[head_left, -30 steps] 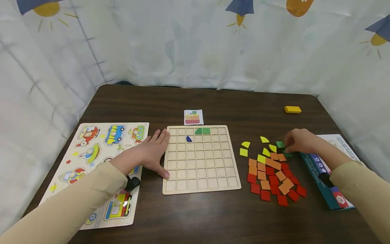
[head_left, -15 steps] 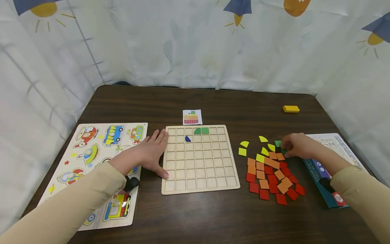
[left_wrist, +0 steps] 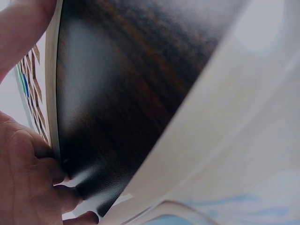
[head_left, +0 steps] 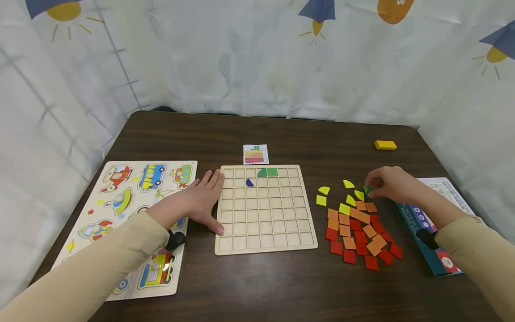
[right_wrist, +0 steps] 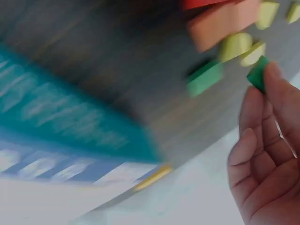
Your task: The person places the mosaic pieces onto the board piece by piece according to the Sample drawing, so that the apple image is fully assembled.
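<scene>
My left hand (head_left: 203,200) lies with straight, spread fingers along the left edge of a wooden grid board (head_left: 257,252). Near the board's top sit a green quarter-round piece (head_left: 262,172) and a green square (head_left: 272,172). A small blue piece (head_left: 249,183) is one row lower. At the right, my right hand (head_left: 390,183) pinches a small green block (right_wrist: 257,75) between thumb and fingertip, just above the table. Another green block (right_wrist: 205,78) lies on the table in the right wrist view; in the head view the hand hides it.
Loose yellow (head_left: 321,201), orange (head_left: 359,215) and red (head_left: 372,263) pieces lie right of the board. A pattern card (head_left: 255,154) stands behind it. A vehicle puzzle board (head_left: 92,197) is at left, a teal book (head_left: 418,237) at right, a yellow block (head_left: 385,145) far back.
My right hand has moved slightly away from me and left, and a green block has come up between its fingertips. My left hand has stayed on the board's edge.
</scene>
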`<control>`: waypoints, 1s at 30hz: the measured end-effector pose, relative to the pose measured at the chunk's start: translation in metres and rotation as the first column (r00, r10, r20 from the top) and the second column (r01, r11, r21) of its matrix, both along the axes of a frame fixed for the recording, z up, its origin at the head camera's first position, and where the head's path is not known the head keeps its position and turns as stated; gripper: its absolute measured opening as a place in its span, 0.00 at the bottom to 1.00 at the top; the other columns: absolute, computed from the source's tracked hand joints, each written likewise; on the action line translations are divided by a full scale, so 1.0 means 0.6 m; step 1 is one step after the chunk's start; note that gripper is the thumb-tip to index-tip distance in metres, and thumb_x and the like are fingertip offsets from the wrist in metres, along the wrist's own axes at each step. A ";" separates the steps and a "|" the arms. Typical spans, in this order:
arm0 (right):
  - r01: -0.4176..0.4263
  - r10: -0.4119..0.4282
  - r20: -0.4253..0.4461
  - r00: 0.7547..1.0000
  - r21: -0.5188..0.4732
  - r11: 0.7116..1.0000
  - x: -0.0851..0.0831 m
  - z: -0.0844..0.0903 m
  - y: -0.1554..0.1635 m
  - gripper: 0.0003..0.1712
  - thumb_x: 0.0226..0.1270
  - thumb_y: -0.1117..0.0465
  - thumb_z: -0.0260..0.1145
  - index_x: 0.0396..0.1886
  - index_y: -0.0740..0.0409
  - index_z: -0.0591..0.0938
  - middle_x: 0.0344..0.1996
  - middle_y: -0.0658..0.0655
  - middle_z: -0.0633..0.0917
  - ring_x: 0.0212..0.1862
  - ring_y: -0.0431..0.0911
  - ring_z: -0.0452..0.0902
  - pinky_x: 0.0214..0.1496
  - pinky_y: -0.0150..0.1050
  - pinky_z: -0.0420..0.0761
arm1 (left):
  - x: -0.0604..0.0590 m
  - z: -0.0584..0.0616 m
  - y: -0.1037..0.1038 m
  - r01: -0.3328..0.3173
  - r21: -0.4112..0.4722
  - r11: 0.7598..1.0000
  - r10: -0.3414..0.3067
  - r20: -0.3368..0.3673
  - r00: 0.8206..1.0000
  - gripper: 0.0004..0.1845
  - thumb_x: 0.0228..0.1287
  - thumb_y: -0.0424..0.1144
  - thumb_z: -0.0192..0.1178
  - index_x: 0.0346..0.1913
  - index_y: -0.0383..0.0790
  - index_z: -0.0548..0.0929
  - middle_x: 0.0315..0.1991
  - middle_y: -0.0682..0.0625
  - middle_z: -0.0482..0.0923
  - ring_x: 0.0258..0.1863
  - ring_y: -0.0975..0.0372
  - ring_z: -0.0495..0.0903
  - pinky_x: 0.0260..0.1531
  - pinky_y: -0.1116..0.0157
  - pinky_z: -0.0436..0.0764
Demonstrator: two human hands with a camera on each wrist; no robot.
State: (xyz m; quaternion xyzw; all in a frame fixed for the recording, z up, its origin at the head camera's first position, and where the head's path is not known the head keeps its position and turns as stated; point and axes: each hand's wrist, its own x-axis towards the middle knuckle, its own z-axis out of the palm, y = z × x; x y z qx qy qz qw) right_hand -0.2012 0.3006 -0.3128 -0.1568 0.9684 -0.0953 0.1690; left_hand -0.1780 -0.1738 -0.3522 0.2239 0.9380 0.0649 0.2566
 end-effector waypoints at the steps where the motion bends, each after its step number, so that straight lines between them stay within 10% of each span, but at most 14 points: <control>1: -0.009 0.009 -0.009 1.000 -0.028 1.000 -0.002 0.002 -0.015 0.09 0.63 0.66 0.74 0.41 0.62 0.86 0.34 0.53 0.88 0.35 0.44 0.80 0.40 0.46 0.86 | 0.000 0.000 -0.001 0.000 0.002 1.000 0.000 -0.001 1.000 0.79 0.43 0.70 0.76 0.80 0.24 0.39 0.82 0.28 0.31 0.81 0.34 0.33 0.77 0.34 0.46; 13: -0.054 0.078 0.052 0.996 -0.358 0.932 -0.043 -0.032 -0.207 0.06 0.70 0.63 0.70 0.44 0.59 0.86 0.35 0.54 0.91 0.35 0.46 0.84 0.38 0.38 0.81 | -0.002 -0.004 0.001 0.008 0.009 1.000 -0.008 -0.009 1.000 0.78 0.43 0.70 0.76 0.80 0.24 0.39 0.82 0.29 0.31 0.81 0.34 0.34 0.77 0.34 0.46; 30: 0.022 0.032 0.129 0.991 -0.395 0.919 -0.077 -0.050 -0.304 0.08 0.69 0.61 0.71 0.42 0.60 0.88 0.30 0.54 0.91 0.32 0.43 0.86 0.47 0.43 0.85 | 0.000 -0.002 0.000 0.001 -0.013 1.000 -0.001 -0.009 1.000 0.78 0.43 0.70 0.76 0.81 0.26 0.39 0.82 0.30 0.31 0.82 0.36 0.34 0.78 0.36 0.46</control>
